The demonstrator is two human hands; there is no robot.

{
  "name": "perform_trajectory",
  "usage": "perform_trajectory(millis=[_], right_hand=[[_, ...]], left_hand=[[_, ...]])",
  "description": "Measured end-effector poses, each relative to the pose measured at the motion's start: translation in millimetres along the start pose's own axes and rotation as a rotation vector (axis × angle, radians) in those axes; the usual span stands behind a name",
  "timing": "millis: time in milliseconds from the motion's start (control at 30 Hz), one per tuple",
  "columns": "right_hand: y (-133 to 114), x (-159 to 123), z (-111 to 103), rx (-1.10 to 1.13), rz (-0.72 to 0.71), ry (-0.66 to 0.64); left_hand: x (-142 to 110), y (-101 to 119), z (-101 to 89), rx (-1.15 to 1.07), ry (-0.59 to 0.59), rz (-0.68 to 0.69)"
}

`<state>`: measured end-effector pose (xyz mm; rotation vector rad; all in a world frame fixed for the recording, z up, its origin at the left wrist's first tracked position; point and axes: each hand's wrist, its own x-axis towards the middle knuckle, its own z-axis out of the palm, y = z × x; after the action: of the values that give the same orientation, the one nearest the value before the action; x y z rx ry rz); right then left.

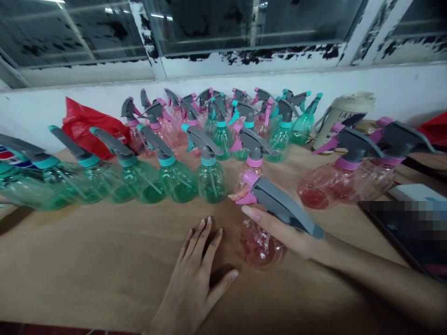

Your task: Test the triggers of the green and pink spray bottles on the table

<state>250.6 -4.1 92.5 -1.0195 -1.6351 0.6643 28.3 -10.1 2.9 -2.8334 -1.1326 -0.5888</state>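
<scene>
My right hand [288, 235] is closed around the neck of a pink spray bottle [260, 253], just under its grey and pink trigger head. Part of its grip is hidden behind the head. The bottle is upright, low over or on the table; I cannot tell which. To its left, my left hand [197, 270] lies with fingers spread over the table [104, 260], holding nothing. Right behind the held bottle is another pink spray bottle [253, 163]. A green spray bottle [211, 181] stands beyond my left fingertips, at the end of a row of several green ones.
Several more pink and green spray bottles crowd near the wall. Two pink spray bottles [316, 188] overlap at right. A black phone-like device [394, 232] lies at the right edge. Behind are a cream tumbler [344, 116] and a red plastic bag [87, 128].
</scene>
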Motion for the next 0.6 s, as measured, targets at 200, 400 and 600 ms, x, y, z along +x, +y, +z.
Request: perform_trajectory(millis=[200,400,600], right_hand=[[0.1,-0.8,0.5,0.003,0.004,-0.008],[-2.4,1.5,-1.0,-0.019,0.019,-0.020],[-2.9,4.3,-2.4,-0.093,0.047,-0.118]], left_hand=[[0.4,1.0,-2.1,0.022,-0.010,-0.005],[1.7,1.5,-2.5,0.018,0.008,0.002],[1.6,0.2,-1.6,0.015,-0.001,-0.005]])
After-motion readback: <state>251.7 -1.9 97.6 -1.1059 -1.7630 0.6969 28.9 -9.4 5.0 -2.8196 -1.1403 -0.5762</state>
